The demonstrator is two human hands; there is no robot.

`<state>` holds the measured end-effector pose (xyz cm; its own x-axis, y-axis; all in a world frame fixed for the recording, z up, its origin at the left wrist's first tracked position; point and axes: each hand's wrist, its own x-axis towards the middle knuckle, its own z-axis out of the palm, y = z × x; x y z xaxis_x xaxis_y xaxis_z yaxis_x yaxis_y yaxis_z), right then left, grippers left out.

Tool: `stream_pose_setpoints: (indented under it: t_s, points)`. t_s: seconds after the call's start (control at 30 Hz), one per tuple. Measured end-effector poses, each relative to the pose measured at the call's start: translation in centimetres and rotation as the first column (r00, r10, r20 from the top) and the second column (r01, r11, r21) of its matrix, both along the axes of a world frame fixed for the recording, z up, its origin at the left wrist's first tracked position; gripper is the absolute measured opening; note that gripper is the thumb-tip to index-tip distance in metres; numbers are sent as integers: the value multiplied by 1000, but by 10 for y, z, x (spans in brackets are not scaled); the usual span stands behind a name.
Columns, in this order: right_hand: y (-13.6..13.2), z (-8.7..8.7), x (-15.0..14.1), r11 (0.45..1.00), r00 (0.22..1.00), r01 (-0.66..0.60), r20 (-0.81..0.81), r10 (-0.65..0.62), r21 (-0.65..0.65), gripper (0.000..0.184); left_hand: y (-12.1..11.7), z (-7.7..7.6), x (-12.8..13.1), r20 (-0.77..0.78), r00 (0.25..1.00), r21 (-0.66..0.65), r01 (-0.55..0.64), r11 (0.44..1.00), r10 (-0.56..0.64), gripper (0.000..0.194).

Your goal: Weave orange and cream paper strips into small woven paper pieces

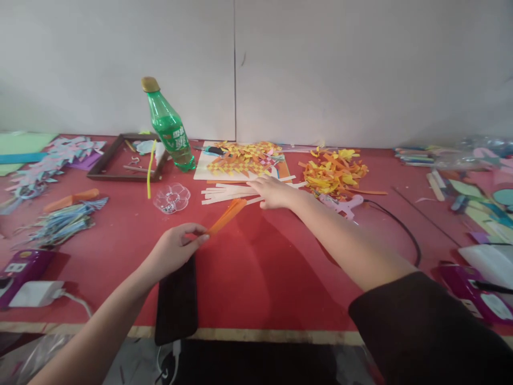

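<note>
Between thumb and fingers, my left hand (pixel 181 247) pinches an orange paper strip (pixel 227 215) that points up and to the right. My right hand (pixel 273 191) reaches over a bunch of pale paper strips (pixel 225 192) lying on the red table; its fingers are stretched out over their right part. Whether it touches a strip I cannot tell. Just behind lies a woven orange and yellow paper piece (pixel 244 160) on a cream sheet (pixel 202 170). To the right is a heap of orange and yellow folded paper (pixel 334 172).
A green bottle (pixel 171 128) stands at the back beside a dark wooden frame (pixel 110 176). A clear flower-shaped dish (pixel 172 198) sits left of the strips. A black phone (pixel 177 305) overhangs the front edge. Pink scissors-like object (pixel 343 206) and a black cable (pixel 412 240) lie at right.
</note>
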<state>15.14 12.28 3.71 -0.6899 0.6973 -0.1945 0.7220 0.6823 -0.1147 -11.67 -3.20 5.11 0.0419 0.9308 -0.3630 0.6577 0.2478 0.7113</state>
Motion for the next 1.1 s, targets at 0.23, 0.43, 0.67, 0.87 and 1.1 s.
stream_pose_setpoints:
  t_s: [0.23, 0.43, 0.67, 0.87, 1.1]
  points:
    - [-1, 3, -13, 998, 996, 54, 69, -53, -14, 28, 30, -1, -9, -56, 998, 146, -27, 989, 36, 40]
    - [-12, 0, -10, 1000, 997, 13, 69, -14, 14, 13, 85, -3, -5, -411, 912, 379, 176, 908, -6, 35]
    - [-27, -9, -1, 993, 1000, -14, 6, 13, 114, 19, 125, -23, 10, -564, 817, 317, 348, 882, -119, 28]
    - [-35, -9, 1, 993, 998, -65, -16, 67, 101, 11, 124, -27, 14, -631, 762, 266, 385, 884, -143, 29]
    - [-53, -3, -11, 996, 995, -67, -69, 72, 62, 18, 127, -30, 12, -688, 705, 232, 441, 867, -174, 26]
